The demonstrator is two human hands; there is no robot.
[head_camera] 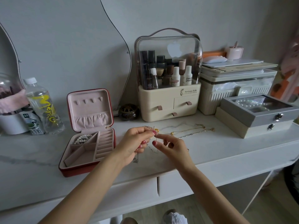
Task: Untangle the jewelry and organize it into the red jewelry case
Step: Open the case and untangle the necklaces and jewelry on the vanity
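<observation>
Jewelry is the matter here, and most of it lies on the white worktop (48,152). Biggest of the task's things is the red jewelry case (88,135), open at the left, with a pearl strand (83,138) already in its rear compartment and the other compartments bare. Right of the hands, loose gold and silver chains (192,131) trail across the worktop, apart from the case. Between them the left hand (135,143) pinches a small tangled knot (154,131) of gold pieces, raised just above the worktop; a thin chain (150,147) hangs from it toward the surface. The right hand (171,147) sits just beside it, its fingers (159,135) pinching a fine strand at the knot.

Risk, as I judge it: pulling hard could tighten the knot or snap a fine link, and the dangling chain could snag on the loose chains nearby.
</observation>
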